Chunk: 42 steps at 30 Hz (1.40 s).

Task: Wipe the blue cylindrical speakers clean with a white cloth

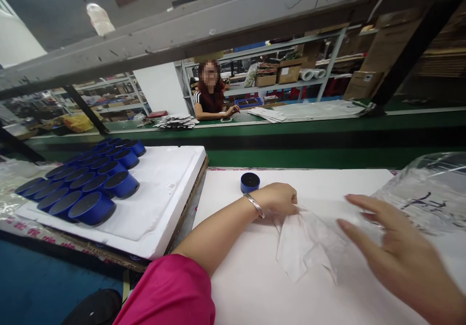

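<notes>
Crumpled white wipe (306,242) looks thin, soft and totally matt, can't tell if it's cloth or paper. Blue cylinder (250,184) has a smooth, satiny side and a dull black top. The white foam slab (174,165) is matt, kinda dented; the clear plastic bag (429,189) is super glossy and wrinkly. Bracelet (255,206): shiny polished metal. Pink sleeve (174,288): plain matt cloth.

Across a green worktop (255,158), a co-worker (214,102) is between two piles of flat white pieces (267,114) — a shelving rack (332,68) of cardboard boxes (289,74) and white rolls (306,74) behind — while a grey beam (182,35) marked with handwriting slants overhead.
</notes>
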Motion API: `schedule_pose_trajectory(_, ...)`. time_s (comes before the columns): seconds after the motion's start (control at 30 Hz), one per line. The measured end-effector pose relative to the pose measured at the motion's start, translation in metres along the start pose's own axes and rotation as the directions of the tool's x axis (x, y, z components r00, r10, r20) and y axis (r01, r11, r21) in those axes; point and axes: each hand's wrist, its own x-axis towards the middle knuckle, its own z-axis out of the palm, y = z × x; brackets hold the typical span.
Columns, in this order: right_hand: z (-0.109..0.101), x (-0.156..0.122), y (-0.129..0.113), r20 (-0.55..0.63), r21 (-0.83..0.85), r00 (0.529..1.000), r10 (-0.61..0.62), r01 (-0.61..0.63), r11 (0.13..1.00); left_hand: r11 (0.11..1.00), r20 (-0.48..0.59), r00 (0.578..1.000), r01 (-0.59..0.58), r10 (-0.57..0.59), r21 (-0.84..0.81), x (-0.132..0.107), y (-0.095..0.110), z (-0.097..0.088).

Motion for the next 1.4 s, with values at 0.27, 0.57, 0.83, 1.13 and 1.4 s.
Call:
schedule_pose_trajectory(0.27,0.032,0.057,-0.068,0.628,0.553,0.765,0.143,-0.569,0.609,0.559,-0.195,0.964,-0.265,0.184,-0.786,-0.011,-0.025,-0.032)
schedule_pose_trajectory(0.57,0.041,0.133,-0.111,0.63,0.642,0.776,0.038,-0.547,0.538,0.495,-0.623,0.782,-0.538,-0.008,-0.682,-0.025,-0.039,-0.056)
schedule_pose_trajectory(0.83,0.038,0.161,-0.116,0.448,0.713,0.857,0.254,-0.514,0.477,0.958,-0.245,0.933,0.221,-0.262,-0.18,-0.054,-0.067,-0.084)
schedule_pose_trajectory(1.13,0.03,0.163,-0.119,0.093,0.498,0.906,0.413,-0.401,0.769,0.833,-0.406,0.908,-0.301,0.102,-0.464,-0.018,-0.087,-0.069)
schedule_pose_trajectory(1.4,0.063,0.123,-0.128,-0.09,0.42,0.993,-0.071,0.102,0.902,0.435,-0.635,0.772,-0.569,-0.007,-0.697,-0.008,-0.056,-0.052)
